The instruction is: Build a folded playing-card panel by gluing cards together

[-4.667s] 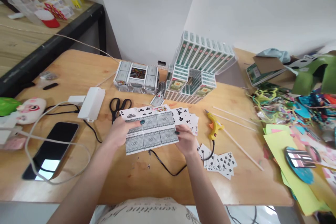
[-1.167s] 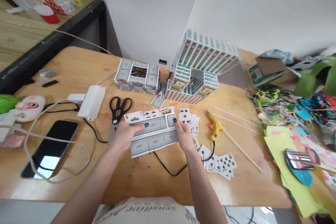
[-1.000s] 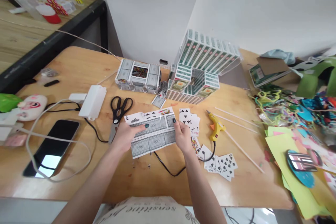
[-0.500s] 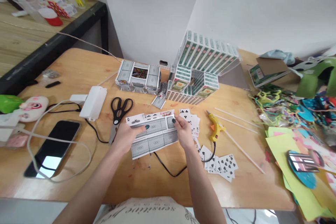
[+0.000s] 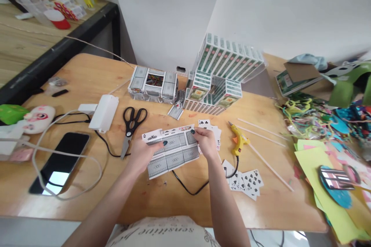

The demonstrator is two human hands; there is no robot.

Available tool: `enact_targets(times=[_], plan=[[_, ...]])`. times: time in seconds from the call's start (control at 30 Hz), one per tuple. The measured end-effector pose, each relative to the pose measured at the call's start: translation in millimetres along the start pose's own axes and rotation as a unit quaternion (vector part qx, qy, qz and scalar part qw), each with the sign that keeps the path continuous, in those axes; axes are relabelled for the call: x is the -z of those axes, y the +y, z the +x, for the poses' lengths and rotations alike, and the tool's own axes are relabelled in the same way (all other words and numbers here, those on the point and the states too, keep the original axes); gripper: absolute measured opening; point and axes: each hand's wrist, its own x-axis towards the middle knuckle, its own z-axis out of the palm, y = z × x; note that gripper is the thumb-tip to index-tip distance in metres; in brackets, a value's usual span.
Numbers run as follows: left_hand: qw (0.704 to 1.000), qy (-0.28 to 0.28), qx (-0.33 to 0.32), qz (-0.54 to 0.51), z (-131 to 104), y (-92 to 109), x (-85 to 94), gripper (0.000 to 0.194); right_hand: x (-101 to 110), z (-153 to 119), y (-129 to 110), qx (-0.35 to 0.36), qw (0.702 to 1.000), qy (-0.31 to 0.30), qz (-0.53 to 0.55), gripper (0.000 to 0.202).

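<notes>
A panel of joined playing cards point(image 5: 174, 158), grey patterned backs up, is held tilted over the table between my two hands. Along its far edge a strip of card faces shows, an ace at the left end. My left hand point(image 5: 145, 152) grips the panel's left side, thumb on top. At the right end, my right hand point(image 5: 205, 141) pinches the far corner between thumb and fingers. Loose playing cards point(image 5: 214, 133) lie just beyond my right hand, and a fan of spade cards point(image 5: 246, 183) rests right of my right forearm.
Black scissors point(image 5: 131, 125) and a white adapter point(image 5: 104, 112) lie left, near a phone point(image 5: 60, 162). A yellow glue gun point(image 5: 239, 141) with glue sticks point(image 5: 271, 166) is right. Behind stand a card-covered box point(image 5: 153, 85) and stacked card boxes point(image 5: 228, 58). Coloured scraps point(image 5: 315, 162) cover the right side.
The card panel and both hands have shifted slightly right and toward me in view. Both hands keep their grip on the panel.
</notes>
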Motion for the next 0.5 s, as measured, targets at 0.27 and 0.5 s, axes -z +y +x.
enact_targets(times=[0.27,0.5], plan=[[1.000,-0.002,-0.009,-0.001,-1.0,0.1,-1.1,0.041,10.9,3.7,-2.9,0.020,0.995,-0.002,-0.095,0.029],[0.995,0.005,0.031,-0.097,4.6,7.6,0.2,0.050,18.7,-5.7,12.8,-0.033,0.988,-0.145,0.049,0.041]])
